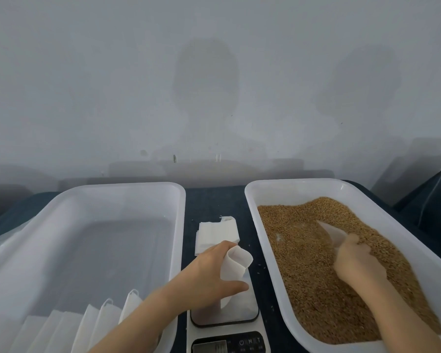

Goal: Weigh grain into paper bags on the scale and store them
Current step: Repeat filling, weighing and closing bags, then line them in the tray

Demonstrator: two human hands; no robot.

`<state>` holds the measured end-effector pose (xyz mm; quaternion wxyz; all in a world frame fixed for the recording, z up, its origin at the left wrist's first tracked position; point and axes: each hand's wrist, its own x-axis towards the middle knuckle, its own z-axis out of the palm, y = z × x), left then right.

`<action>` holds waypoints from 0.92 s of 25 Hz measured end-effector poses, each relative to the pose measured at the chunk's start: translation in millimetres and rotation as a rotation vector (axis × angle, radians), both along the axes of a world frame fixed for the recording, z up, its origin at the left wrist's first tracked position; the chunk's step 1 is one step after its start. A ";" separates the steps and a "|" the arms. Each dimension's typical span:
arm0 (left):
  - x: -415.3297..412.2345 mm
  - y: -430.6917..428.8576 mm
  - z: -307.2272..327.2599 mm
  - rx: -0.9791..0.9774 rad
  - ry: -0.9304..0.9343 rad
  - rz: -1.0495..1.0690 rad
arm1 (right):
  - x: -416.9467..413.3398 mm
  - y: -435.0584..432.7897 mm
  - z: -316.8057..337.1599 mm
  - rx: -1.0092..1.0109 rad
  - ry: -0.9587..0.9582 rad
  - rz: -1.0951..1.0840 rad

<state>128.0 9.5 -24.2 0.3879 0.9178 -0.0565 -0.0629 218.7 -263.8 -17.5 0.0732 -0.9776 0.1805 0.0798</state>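
White paper bag (236, 263) on scale (242, 317), tight within L fingers (220, 248); R fingers (352, 240) round scoop (333, 232).

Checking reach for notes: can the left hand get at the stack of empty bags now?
Probably: the stack lies just past the left hand, nothing between, though it holds an open bag.

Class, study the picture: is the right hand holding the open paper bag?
No, the left hand grips the paper bag at the scale, while the right hand holds a scoop in the grain.
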 end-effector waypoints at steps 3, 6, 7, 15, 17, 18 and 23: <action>0.0 0.1 -0.3 0.004 0.001 0.001 | -2.4 7.5 -5.6 0.130 0.027 0.111; 0.4 -0.1 -0.4 0.003 -0.005 0.000 | -5.8 14.6 -3.3 0.336 0.071 0.166; 0.5 -0.2 -0.3 0.006 -0.001 0.000 | -7.7 16.5 -1.6 0.407 0.094 0.175; 0.4 -0.5 1.3 0.023 0.031 0.001 | -14.5 27.7 9.2 0.806 0.122 0.205; 0.5 -0.8 1.9 0.025 0.035 0.001 | -13.2 26.7 10.3 0.829 0.103 0.170; 0.4 -0.8 2.2 0.024 0.035 0.000 | -12.2 26.4 10.7 0.822 0.087 0.159; -1.0 -0.9 2.5 0.026 0.038 -0.007 | -10.9 26.1 9.3 0.854 0.019 0.211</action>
